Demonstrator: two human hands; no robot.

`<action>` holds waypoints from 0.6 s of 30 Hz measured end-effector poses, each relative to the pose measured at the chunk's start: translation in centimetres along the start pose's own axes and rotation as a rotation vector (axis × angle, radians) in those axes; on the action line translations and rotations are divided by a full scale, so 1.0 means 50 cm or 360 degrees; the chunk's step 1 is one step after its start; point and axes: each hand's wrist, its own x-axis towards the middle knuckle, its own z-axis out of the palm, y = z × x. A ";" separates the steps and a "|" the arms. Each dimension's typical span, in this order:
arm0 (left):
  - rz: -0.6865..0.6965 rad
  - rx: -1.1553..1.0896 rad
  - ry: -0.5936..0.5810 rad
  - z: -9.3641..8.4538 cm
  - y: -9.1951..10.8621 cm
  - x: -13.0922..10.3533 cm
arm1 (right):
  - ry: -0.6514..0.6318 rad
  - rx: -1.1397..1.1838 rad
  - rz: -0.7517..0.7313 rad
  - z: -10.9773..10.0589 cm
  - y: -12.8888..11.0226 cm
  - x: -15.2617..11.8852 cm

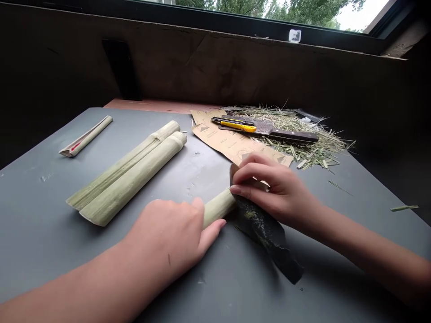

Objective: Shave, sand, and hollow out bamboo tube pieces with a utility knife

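Note:
A pale green bamboo piece (218, 207) lies on the grey table, pressed down under my left hand (173, 226), whose fingers wrap round its near end. Pinched in my right hand (269, 184) is a dark, creased strip of sandpaper (261, 224), folded over the far part of the bamboo. The strip's loose end hangs down toward me. The bamboo's far end is mostly hidden by the sandpaper and my right hand. To the left, two longer split bamboo pieces (134, 175) lie side by side, apart from my hands.
A thin bamboo piece (86, 136) with a red mark lies at the far left. Behind my right hand are brown printed paper (218, 141), a yellow utility knife (237, 126), a cleaver (292, 134) and a heap of bamboo shavings (323, 141). A window (269, 13) runs along the back.

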 end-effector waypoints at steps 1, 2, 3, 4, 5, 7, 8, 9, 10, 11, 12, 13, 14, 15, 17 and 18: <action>0.0001 -0.0013 -0.0003 0.000 0.000 0.000 | -0.0012 -0.0113 -0.0006 0.002 0.002 0.003; 0.0004 -0.0026 -0.0005 0.000 -0.001 0.001 | -0.0002 -0.0251 -0.0005 0.005 0.007 0.002; 0.0005 -0.0036 -0.0002 0.000 -0.002 0.002 | 0.0026 -0.0389 -0.0012 0.007 0.014 -0.002; 0.0006 -0.0044 0.0004 0.000 -0.003 0.002 | 0.0049 -0.0497 -0.0038 0.008 0.021 -0.010; 0.0005 -0.0048 0.0010 -0.001 -0.005 0.003 | 0.0053 -0.0558 -0.0088 0.010 0.027 -0.020; -0.0008 -0.0052 0.0012 0.000 -0.009 0.004 | -0.0050 -0.0554 -0.0252 0.013 0.031 -0.041; -0.0017 -0.0055 0.0011 0.000 -0.010 0.004 | -0.0137 -0.0535 -0.0341 0.016 0.027 -0.051; -0.0020 -0.0056 0.0013 0.001 -0.012 0.004 | -0.0225 -0.0544 -0.0415 0.021 0.019 -0.059; -0.0018 -0.0056 0.0008 0.002 -0.013 0.004 | -0.0299 -0.0585 -0.0456 0.026 0.006 -0.066; -0.0016 -0.0056 -0.0005 0.002 -0.013 0.004 | -0.0352 -0.0650 -0.0453 0.032 -0.010 -0.071; -0.0011 -0.0060 -0.0026 0.003 -0.012 0.003 | -0.0384 -0.0723 -0.0411 0.039 -0.027 -0.075; -0.0008 -0.0060 -0.0043 0.003 -0.011 0.003 | -0.0393 -0.0785 -0.0345 0.047 -0.044 -0.078; -0.0005 -0.0057 -0.0057 0.003 -0.009 0.003 | -0.0395 -0.0827 -0.0274 0.055 -0.059 -0.080; -0.0006 -0.0052 -0.0060 0.002 -0.008 0.002 | -0.0400 -0.0842 -0.0221 0.062 -0.070 -0.081; -0.0018 -0.0038 -0.0037 0.001 -0.004 0.001 | -0.0416 -0.0797 -0.0223 0.070 -0.075 -0.081; -0.0024 -0.0033 -0.0020 0.000 -0.003 0.000 | -0.0414 -0.0748 -0.0271 0.071 -0.069 -0.080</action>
